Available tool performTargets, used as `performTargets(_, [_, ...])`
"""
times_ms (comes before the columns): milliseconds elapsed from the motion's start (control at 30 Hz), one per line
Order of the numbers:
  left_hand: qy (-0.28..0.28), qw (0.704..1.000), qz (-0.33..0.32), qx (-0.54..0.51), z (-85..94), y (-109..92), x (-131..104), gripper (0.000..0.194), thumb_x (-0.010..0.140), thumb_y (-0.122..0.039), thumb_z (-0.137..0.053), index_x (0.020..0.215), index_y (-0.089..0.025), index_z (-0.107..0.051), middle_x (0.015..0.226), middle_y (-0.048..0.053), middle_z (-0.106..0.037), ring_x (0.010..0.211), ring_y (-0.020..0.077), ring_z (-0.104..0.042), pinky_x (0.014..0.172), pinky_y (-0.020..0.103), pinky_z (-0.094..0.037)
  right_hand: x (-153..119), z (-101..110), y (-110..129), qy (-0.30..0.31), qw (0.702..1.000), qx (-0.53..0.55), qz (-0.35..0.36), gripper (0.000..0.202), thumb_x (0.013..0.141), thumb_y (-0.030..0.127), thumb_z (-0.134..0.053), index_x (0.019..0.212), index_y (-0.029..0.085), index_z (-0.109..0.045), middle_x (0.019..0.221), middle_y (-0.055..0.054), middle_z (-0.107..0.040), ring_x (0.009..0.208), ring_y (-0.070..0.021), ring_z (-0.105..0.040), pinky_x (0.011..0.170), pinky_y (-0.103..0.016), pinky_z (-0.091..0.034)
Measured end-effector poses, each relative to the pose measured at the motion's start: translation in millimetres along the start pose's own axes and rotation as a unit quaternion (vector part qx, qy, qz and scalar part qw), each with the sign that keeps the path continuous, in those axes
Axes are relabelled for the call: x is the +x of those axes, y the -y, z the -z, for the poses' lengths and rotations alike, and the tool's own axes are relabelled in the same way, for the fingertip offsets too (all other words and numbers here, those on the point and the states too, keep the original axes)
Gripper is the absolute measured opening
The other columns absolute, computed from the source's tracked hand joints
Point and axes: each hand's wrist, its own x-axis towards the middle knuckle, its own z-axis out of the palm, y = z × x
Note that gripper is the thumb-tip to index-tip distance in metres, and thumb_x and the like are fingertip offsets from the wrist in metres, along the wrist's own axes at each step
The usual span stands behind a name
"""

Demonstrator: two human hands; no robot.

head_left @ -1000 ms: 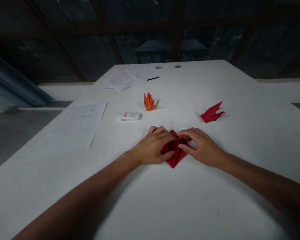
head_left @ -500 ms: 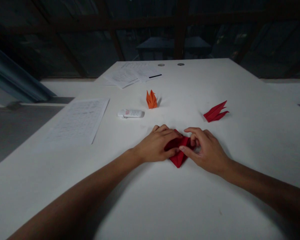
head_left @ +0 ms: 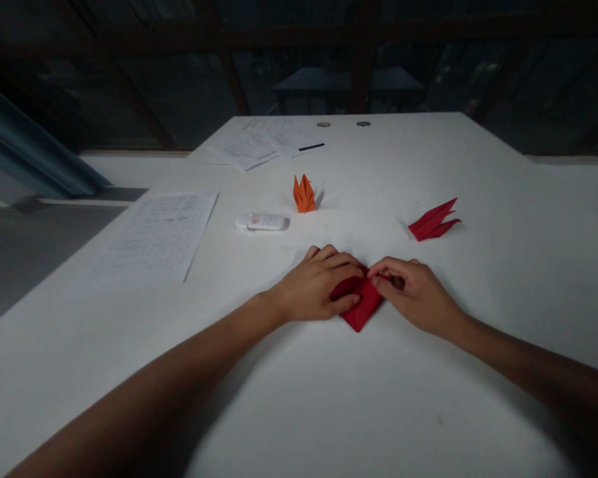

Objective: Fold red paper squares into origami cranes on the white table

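Note:
A folded sheet of red origami paper [head_left: 363, 307] lies on the white table [head_left: 329, 398] with one corner pointing toward me. My left hand [head_left: 319, 285] grips its left part, fingers over the top and thumb on the near side. With thumb and forefinger together, my right hand [head_left: 413, 292] pinches the paper's upper right edge. Both hands hide much of the folds. Beyond them stand an orange folded paper piece [head_left: 304, 194] with upright points and, to the right, a red folded paper piece [head_left: 433, 221] with several points.
Left of the orange piece lies a white tube-shaped item [head_left: 262, 222] with printing. A written sheet [head_left: 154, 232] is at the left edge, and more papers [head_left: 254, 145] lie at the back near two small round metallic discs. Dark windows [head_left: 299, 73] rise behind the table.
My right thumb and forefinger have closed together and moved up to the paper's upper right edge. The left hand stays nearly in place. The view has shifted slightly.

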Motion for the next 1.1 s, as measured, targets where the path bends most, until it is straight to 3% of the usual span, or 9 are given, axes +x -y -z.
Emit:
performTargets(100, [0.000,1.000,-0.005,0.001,-0.2,0.8,-0.1,0.040,0.091,-0.044,-0.062,0.126,-0.025,-0.062,0.136,0.007,-0.063,0.111,0.0294,-0.052,0.093,0.046,-0.036,-0.6,3.2,-0.4,0.006,1.000,0.021,0.020,0.020,0.089,0.016,-0.052,0.091,0.024,-0.071,0.067,0.002,-0.069,0.067,-0.0185,-0.065,0.063,-0.030,-0.047])
performTargets(200, [-0.001,1.000,-0.008,0.000,-0.5,1.2,-0.1,0.039,0.092,-0.045,-0.061,0.126,-0.025,-0.062,0.136,0.007,-0.063,0.111,0.0291,-0.052,0.092,0.046,-0.036,-0.6,4.4,-1.8,0.014,0.998,-0.021,0.053,0.029,0.081,0.007,-0.052,0.093,0.025,-0.071,0.067,0.003,-0.067,0.068,-0.0189,-0.063,0.071,-0.033,-0.048])
performTargets(333, [0.001,1.000,-0.001,-0.007,-0.9,1.5,-0.1,0.039,0.092,-0.046,-0.062,0.126,-0.027,-0.063,0.136,0.006,-0.063,0.112,0.0296,-0.051,0.094,0.046,-0.036,0.4,4.2,-7.1,0.035,0.989,-0.067,0.126,0.037,0.077,0.001,-0.055,0.098,0.025,-0.071,0.091,-0.001,-0.068,0.079,-0.0182,-0.063,0.075,-0.032,-0.050])
performTargets(467, [0.004,1.000,0.005,-0.019,-0.9,2.6,-0.6,0.041,0.089,-0.043,-0.065,0.128,-0.028,-0.062,0.136,0.006,-0.063,0.113,0.0301,-0.051,0.094,0.046,-0.036,2.2,9.3,-11.9,0.069,0.978,-0.082,0.176,0.032,0.081,0.001,-0.056,0.092,0.025,-0.074,0.112,-0.006,-0.059,0.083,-0.0164,-0.061,0.074,-0.031,-0.052])
performTargets(567, [0.008,1.000,0.002,-0.027,0.0,3.5,-0.8,0.041,0.088,-0.040,-0.065,0.127,-0.028,-0.062,0.136,0.006,-0.063,0.113,0.0296,-0.052,0.094,0.046,-0.036,5.5,17.4,-12.0,0.099,0.971,-0.085,0.201,0.025,0.085,0.007,-0.061,0.094,0.025,-0.074,0.123,-0.006,-0.059,0.091,-0.0177,-0.063,0.083,-0.033,-0.054])
performTargets(667, [0.013,0.999,-0.003,-0.037,2.0,3.9,-0.7,0.041,0.085,-0.037,-0.068,0.125,-0.027,-0.063,0.136,0.006,-0.063,0.114,0.0291,-0.053,0.095,0.045,-0.036,10.0,23.6,-11.1,0.140,0.959,-0.076,0.233,0.018,0.088,0.014,-0.064,0.098,0.025,-0.073,0.114,-0.006,-0.067,0.104,-0.0218,-0.064,0.094,-0.038,-0.052])
performTargets(733, [0.018,0.999,-0.005,-0.047,3.6,3.8,-0.6,0.044,0.083,-0.035,-0.069,0.126,-0.027,-0.062,0.134,0.005,-0.064,0.115,0.0290,-0.053,0.097,0.045,-0.036,11.9,23.9,-11.5,0.155,0.954,-0.069,0.249,0.015,0.090,0.016,-0.065,0.099,0.025,-0.072,0.104,-0.005,-0.072,0.102,-0.0224,-0.066,0.095,-0.040,-0.051])
performTargets(900, [0.022,0.998,-0.003,-0.061,4.0,4.6,-0.3,0.050,0.081,-0.034,-0.069,0.129,-0.026,-0.058,0.132,0.006,-0.065,0.115,0.0300,-0.053,0.099,0.046,-0.038,7.1,10.9,-12.8,0.089,0.973,-0.096,0.193,0.013,0.093,0.024,-0.067,0.106,0.025,-0.068,0.098,-0.003,-0.074,0.093,-0.0219,-0.067,0.089,-0.041,-0.050])
performTargets(1100, [0.001,0.997,0.009,-0.079,2.6,5.5,-0.4,0.061,0.084,-0.041,-0.068,0.139,-0.021,-0.048,0.126,0.010,-0.066,0.113,0.0298,-0.054,0.100,0.046,-0.040,-5.2,-5.6,-4.6,-0.007,0.984,-0.129,0.121,0.029,0.088,0.024,-0.071,0.114,0.024,-0.058,0.112,-0.008,-0.065,0.095,-0.0248,-0.065,0.085,-0.041,-0.053])
